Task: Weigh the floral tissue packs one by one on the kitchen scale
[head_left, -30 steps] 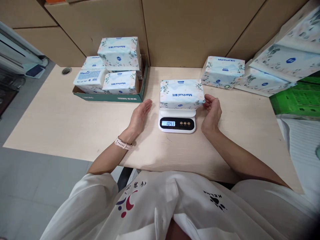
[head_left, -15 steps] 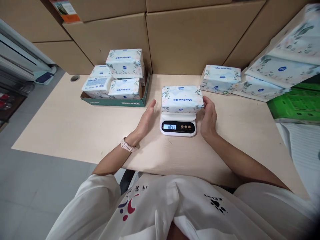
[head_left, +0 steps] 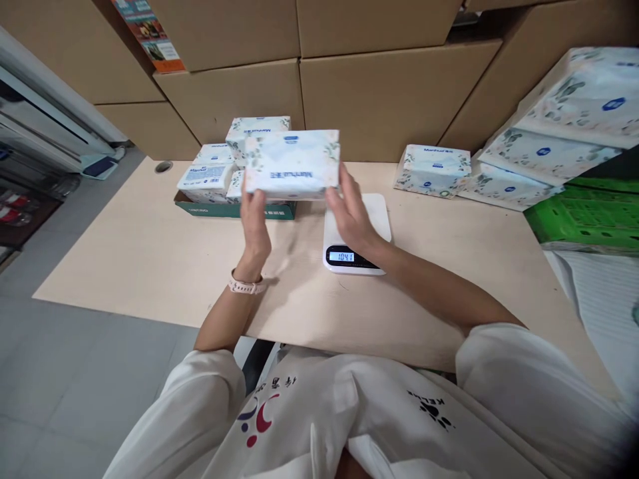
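Observation:
A white tissue pack (head_left: 293, 165) with a leafy floral print is up in the air between my hands. My left hand (head_left: 255, 226) grips its left end, and my right hand (head_left: 353, 211) grips its right end. Below my right hand and forearm lies the white digital scale (head_left: 375, 216), its display reading 104.1 and its buttons partly covered. Behind the held pack, to the left, a green tray (head_left: 214, 209) carries several more tissue packs (head_left: 206, 181); the held pack hides part of them.
On the right of the table (head_left: 429, 299) stands a single tissue pack (head_left: 434, 169), beside a leaning stack of packs (head_left: 544, 153). A green crate (head_left: 589, 216) sits beyond the right edge. Cardboard boxes (head_left: 379, 100) form a wall along the back.
Both hands have closed on the tissue pack and lifted it off the scale, carrying it left toward the green tray. The scale's platform is now uncovered.

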A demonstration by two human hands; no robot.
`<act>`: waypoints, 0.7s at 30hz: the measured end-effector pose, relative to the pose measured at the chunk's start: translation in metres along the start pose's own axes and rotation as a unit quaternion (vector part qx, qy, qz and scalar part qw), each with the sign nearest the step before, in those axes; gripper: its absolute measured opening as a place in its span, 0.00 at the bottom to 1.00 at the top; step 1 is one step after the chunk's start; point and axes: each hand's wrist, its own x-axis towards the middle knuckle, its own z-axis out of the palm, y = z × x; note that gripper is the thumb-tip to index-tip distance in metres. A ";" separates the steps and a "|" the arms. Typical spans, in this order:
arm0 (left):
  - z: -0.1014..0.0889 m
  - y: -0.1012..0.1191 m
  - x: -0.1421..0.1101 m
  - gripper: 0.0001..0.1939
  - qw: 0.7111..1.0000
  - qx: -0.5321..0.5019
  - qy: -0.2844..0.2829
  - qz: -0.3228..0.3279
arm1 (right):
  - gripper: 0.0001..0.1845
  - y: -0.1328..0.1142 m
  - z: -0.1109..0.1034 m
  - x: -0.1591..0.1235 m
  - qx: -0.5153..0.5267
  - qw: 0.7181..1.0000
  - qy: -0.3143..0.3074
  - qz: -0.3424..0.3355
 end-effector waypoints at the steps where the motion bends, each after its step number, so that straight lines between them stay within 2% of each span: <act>1: -0.009 0.002 0.009 0.35 0.999 0.015 0.021 0.047 | 0.47 0.002 0.014 0.012 -0.005 0.999 -0.031 -0.007; 4: -0.036 0.000 0.037 0.34 0.984 0.079 0.063 0.148 | 0.47 0.010 0.054 0.046 -0.037 0.994 -0.098 0.027; 7: -0.055 -0.009 0.060 0.35 0.964 0.175 0.098 0.176 | 0.42 0.013 0.080 0.068 -0.093 0.984 -0.127 0.081; 9: -0.062 -0.016 0.068 0.37 0.950 0.246 0.114 0.156 | 0.39 0.015 0.085 0.072 -0.118 0.980 -0.134 0.091; 11: -0.065 -0.022 0.068 0.41 0.938 0.296 0.126 0.131 | 0.37 0.020 0.077 0.066 -0.116 0.982 -0.127 0.074; 13: -0.062 -0.023 0.061 0.46 0.928 0.317 0.141 0.139 | 0.35 0.032 0.057 0.052 -0.090 0.992 -0.089 0.028; 14: -0.058 -0.021 0.055 0.48 0.922 0.318 0.152 0.158 | 0.34 0.040 0.043 0.043 -0.075 0.996 -0.051 -0.002; 16: -0.046 -0.015 0.040 0.45 0.911 0.308 0.171 0.214 | 0.31 0.059 0.008 0.027 -0.054 0.994 0.071 -0.058; 19: -0.014 -0.004 0.020 0.35 0.901 0.270 0.142 0.307 | 0.22 0.089 -0.055 0.009 -0.053 0.950 0.301 -0.071; 21: 0.017 0.001 0.014 0.28 0.916 0.219 0.066 0.328 | 0.15 0.106 -0.097 0.002 -0.066 0.912 0.403 -0.047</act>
